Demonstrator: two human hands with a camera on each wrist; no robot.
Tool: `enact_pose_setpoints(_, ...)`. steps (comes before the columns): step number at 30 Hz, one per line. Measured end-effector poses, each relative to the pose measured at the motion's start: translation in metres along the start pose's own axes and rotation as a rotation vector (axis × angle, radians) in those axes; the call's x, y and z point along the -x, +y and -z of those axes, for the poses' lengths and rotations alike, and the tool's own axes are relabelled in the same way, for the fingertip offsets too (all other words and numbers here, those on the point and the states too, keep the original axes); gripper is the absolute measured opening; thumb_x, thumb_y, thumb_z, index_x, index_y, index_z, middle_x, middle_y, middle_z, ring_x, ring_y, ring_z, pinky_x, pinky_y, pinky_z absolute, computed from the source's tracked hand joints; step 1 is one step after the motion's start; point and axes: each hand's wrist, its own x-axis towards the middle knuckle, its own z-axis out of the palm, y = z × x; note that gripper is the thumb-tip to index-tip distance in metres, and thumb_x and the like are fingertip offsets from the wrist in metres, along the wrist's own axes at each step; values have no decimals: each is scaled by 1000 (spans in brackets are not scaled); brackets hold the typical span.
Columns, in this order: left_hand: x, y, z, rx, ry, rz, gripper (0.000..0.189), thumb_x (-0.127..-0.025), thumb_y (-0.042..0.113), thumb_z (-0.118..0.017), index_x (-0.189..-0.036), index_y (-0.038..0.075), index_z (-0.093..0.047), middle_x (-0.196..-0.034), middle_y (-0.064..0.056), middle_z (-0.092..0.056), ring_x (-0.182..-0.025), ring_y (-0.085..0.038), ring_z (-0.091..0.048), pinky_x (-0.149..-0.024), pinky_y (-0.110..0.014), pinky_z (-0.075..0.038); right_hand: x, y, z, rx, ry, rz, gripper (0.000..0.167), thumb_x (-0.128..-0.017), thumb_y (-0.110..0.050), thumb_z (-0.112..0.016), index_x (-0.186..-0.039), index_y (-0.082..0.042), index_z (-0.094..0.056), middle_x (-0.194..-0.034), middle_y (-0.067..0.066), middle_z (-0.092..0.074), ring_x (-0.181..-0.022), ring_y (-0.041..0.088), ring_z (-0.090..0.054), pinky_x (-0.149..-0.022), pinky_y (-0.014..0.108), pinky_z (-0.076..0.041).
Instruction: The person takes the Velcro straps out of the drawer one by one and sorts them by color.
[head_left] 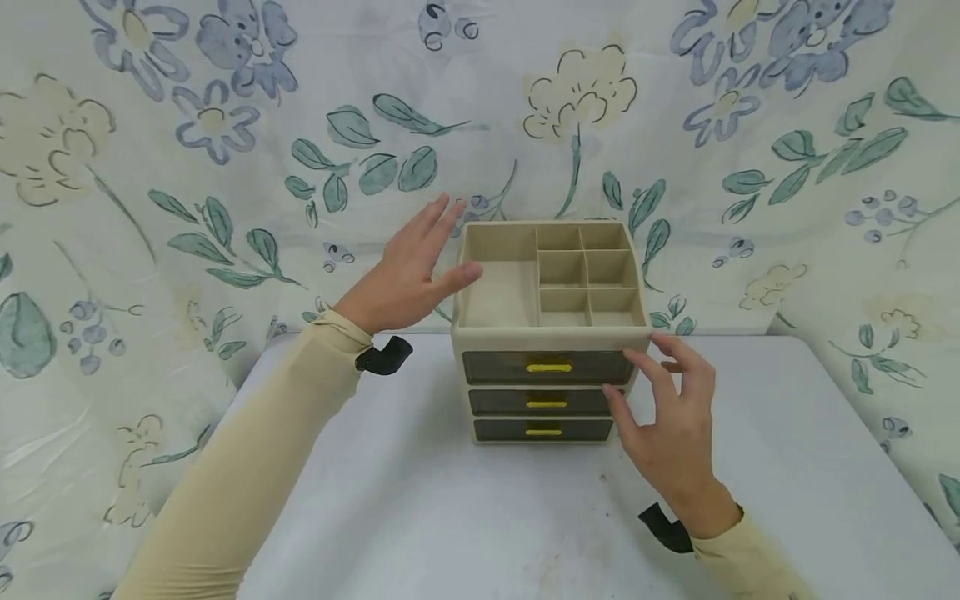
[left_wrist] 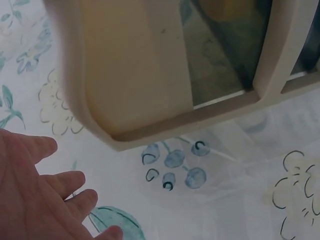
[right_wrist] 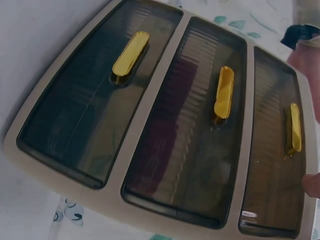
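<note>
A cream desktop organizer (head_left: 551, 335) stands upright on the table, its three dark see-through drawers closed. Beside its upper left edge is my left hand (head_left: 411, 271), fingers extended and thumb spread toward the open top tray. In the left wrist view, the left hand (left_wrist: 42, 192) is apart from the organizer's frame (left_wrist: 125, 145). My right hand (head_left: 675, 425) is at the front right, fingers loosely bent around nothing. Its fingertips are at the right end of the top drawer (head_left: 495, 367); whether they touch is hard to tell. One fingertip (right_wrist: 312, 185) shows in the right wrist view.
Yellow handles (head_left: 549, 367) stick out from the drawer fronts. The top tray has one large compartment (head_left: 498, 292) and several small ones (head_left: 562, 268). A white table (head_left: 360, 500) lies below, and a flower-patterned cloth (head_left: 480, 75) hangs behind and at both sides.
</note>
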Motion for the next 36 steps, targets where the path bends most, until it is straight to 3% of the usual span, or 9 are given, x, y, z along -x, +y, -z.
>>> enact_pose_setpoints(7,-5,0,-11,39,-41,-16,99,-93,76,-38,-163,14,-6,-169,-8,-2,-154,-25,-1,-121,-54,-7,2,-9,-13,-45,19,26,41,-99,-35,-63,-116,3,-66,-128,30,-51,-118,45,-47,-88,48,-42)
enact_pose_setpoints(11,-6,0,-17,80,-53,-36,103,-92,77,-38,-162,9,-3,-169,-7,-1,-154,-20,2,-123,-47,-6,4,-13,-22,-73,12,52,36,-100,-31,-64,-114,2,-66,-124,29,-53,-113,44,-49,-88,44,-42)
enact_pose_setpoints(15,-5,0,-23,102,-59,-16,105,-92,74,-45,-162,11,2,-169,-5,2,-154,-17,4,-123,-43,-6,5,-17,-30,-79,1,77,33,-100,-27,-63,-113,2,-66,-121,27,-55,-109,43,-51,-85,40,-43)
enact_pose_setpoints(20,-4,-1,-29,137,-53,10,111,-89,71,-56,-162,14,6,-169,-2,6,-154,-15,3,-123,-44,-11,5,-20,-40,-77,25,109,28,-101,-23,-63,-112,2,-67,-118,26,-56,-106,42,-53,-77,39,-45)
enact_pose_setpoints(24,-4,-2,-32,181,-39,-5,115,-87,68,-62,-162,14,7,-169,-2,6,-153,-15,2,-122,-46,-12,5,-21,-45,-74,49,122,25,-100,-19,-64,-112,2,-69,-115,26,-57,-103,41,-54,-74,40,-46)
enact_pose_setpoints(36,-4,-8,-38,295,-25,-26,116,-85,60,-70,-162,18,6,-169,-1,9,-153,-13,4,-121,-51,-13,5,-19,-50,-25,45,69,22,-98,-16,-67,-110,2,-72,-104,23,-59,-91,38,-55,-72,40,-47)
